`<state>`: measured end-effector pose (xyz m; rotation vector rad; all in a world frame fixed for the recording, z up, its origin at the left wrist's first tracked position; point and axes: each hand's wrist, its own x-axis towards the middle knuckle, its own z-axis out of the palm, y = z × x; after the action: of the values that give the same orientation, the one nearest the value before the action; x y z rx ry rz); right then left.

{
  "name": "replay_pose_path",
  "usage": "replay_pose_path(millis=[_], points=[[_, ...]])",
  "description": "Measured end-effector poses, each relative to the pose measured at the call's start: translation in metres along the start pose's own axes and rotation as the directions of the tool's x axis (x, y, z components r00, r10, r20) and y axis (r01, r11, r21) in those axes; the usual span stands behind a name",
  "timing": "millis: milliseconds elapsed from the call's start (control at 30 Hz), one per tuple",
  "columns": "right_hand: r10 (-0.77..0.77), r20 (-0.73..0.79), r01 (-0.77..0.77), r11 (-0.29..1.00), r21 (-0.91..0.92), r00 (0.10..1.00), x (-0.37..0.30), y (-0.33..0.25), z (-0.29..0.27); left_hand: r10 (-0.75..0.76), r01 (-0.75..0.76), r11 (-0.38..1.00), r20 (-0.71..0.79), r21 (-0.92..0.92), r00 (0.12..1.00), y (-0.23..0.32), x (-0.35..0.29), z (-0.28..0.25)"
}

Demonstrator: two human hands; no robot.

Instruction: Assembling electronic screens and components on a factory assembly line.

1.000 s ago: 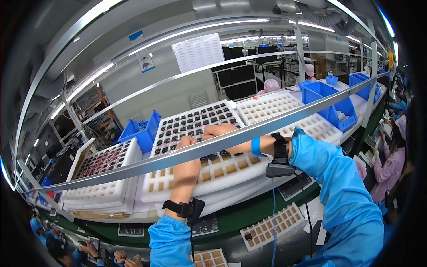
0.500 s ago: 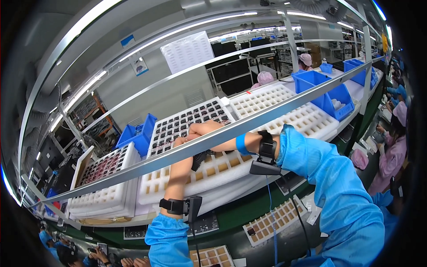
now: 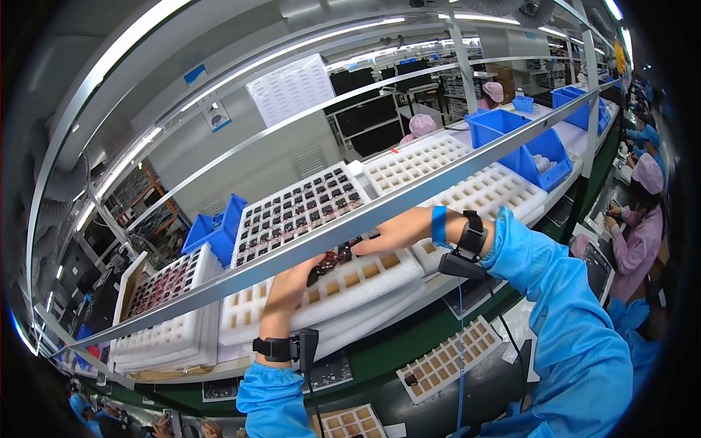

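Observation:
My left hand (image 3: 298, 274) is closed on a bunch of small black parts with reddish wires (image 3: 332, 260), just below the metal rail. My right hand (image 3: 391, 232) reaches to the same bunch from the right, its fingers curled around some of the black parts. The rail hides some of the fingers. Under both hands lies a white foam tray (image 3: 387, 281) with rows of square pockets. Behind the rail, another foam tray (image 3: 292, 208) holds rows of the same black parts.
A metal rail (image 3: 212, 283) crosses before the trays. Blue bins (image 3: 219, 230) stand behind, others (image 3: 544, 160) at the right. More foam trays are stacked at the left (image 3: 175, 328) and right (image 3: 489, 186). A divided tray (image 3: 449, 361) lies on the lower level. People work at the right.
Both hands have come back from the filled tray, below the rail, toward me. My right hand has moved right and down, and a bunch of wired black parts now shows between the hands.

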<state>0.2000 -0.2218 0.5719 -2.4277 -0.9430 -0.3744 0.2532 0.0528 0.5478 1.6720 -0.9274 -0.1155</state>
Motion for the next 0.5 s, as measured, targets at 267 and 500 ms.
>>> replay_pose_path(millis=[267, 500], points=[[-0.049, -0.040, 0.050, 0.998, 0.036, 0.998, 0.017, 0.009, 0.022, -0.095, 0.078, 0.973, 0.072, 0.216, 0.993, 0.036, -0.019, 0.018], [0.031, -0.122, 0.000, 0.970, 0.242, 0.992, 0.027, 0.004, 0.018, 0.003, 0.034, 0.937, -0.107, 0.347, 0.994, 0.017, -0.014, 0.015]])
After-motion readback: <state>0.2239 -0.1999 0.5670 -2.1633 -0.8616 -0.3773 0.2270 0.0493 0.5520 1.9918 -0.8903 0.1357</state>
